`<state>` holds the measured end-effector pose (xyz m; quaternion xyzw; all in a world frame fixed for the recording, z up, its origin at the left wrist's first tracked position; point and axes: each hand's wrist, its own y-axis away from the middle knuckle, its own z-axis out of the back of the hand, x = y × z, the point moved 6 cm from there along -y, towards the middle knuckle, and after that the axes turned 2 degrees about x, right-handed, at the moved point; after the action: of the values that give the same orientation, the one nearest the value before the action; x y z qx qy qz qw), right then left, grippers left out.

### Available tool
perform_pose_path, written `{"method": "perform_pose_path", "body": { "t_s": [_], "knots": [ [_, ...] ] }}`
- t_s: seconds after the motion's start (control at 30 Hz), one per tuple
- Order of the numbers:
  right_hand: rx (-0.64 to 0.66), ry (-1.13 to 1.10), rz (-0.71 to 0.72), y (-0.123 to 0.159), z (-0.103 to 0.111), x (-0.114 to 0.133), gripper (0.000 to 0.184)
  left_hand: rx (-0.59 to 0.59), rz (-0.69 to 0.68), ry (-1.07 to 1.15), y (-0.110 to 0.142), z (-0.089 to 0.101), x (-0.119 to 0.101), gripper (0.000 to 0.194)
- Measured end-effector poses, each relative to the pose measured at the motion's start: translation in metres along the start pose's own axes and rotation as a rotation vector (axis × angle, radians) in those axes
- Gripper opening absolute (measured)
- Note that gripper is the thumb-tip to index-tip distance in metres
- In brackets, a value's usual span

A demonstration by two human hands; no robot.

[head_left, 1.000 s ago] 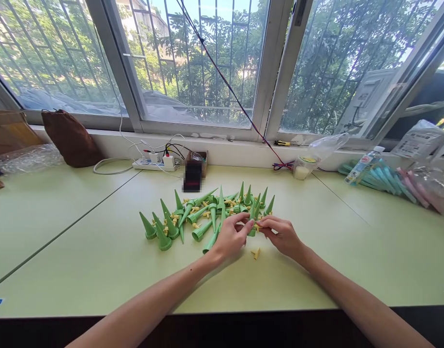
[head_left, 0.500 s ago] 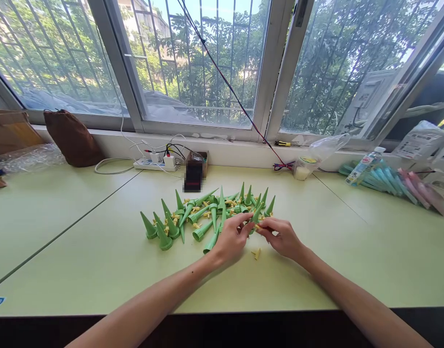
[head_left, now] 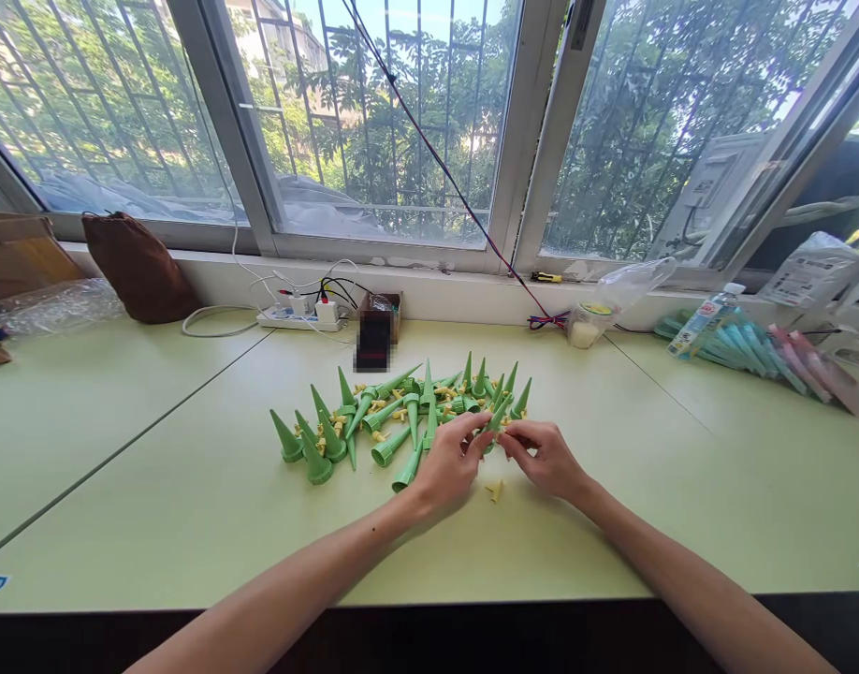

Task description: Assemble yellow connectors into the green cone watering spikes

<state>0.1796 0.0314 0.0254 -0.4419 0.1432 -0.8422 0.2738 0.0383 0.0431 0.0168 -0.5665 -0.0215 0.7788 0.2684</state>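
Observation:
My left hand (head_left: 449,461) is closed around a green plastic watering spike (head_left: 499,412), its point tilted up and away. Against the lower end of that spike, my right hand (head_left: 548,459) pinches a small yellow fitting (head_left: 501,434), mostly covered by the fingertips. Below the hands, a loose yellow T-shaped fitting (head_left: 495,490) lies on the table. Beyond and to the left spreads a pile of green spikes, some standing on their caps like the front-left spike (head_left: 318,465), others lying down like the open-ended spike (head_left: 391,447). Yellow fittings are scattered among them.
The pale green table (head_left: 191,524) runs up to the window wall. Along its back are a brown pouch (head_left: 138,271), a power strip (head_left: 299,321), a small box with a dark blurred item (head_left: 373,342), a jar in plastic (head_left: 588,325) and a bottle (head_left: 706,321).
The right fingertips have shifted slightly at the spike's lower end, and less of the yellow fitting shows. My left hand keeps its hold, and the pile is unchanged.

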Motion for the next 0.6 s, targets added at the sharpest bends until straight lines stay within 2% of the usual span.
{"method": "perform_pose_path", "body": {
  "t_s": [0.2,0.43,0.5,0.6],
  "knots": [
    [-0.013,0.016,-0.002,0.000,-0.001,-0.003,0.041,-0.027,0.003,-0.083,0.000,0.002,-0.002,0.029],
    [-0.106,-0.075,-0.117,-0.001,0.008,-0.011,0.033,-0.095,-0.072,-0.295,-0.002,0.012,-0.012,0.018],
    [-0.045,-0.027,-0.092,-0.001,0.006,-0.009,0.034,-0.078,-0.072,-0.341,-0.001,0.011,-0.012,0.016],
    [0.149,0.017,-0.014,0.002,-0.006,-0.003,0.033,-0.028,-0.050,-0.373,0.000,0.008,-0.009,0.014]
  ]
}}
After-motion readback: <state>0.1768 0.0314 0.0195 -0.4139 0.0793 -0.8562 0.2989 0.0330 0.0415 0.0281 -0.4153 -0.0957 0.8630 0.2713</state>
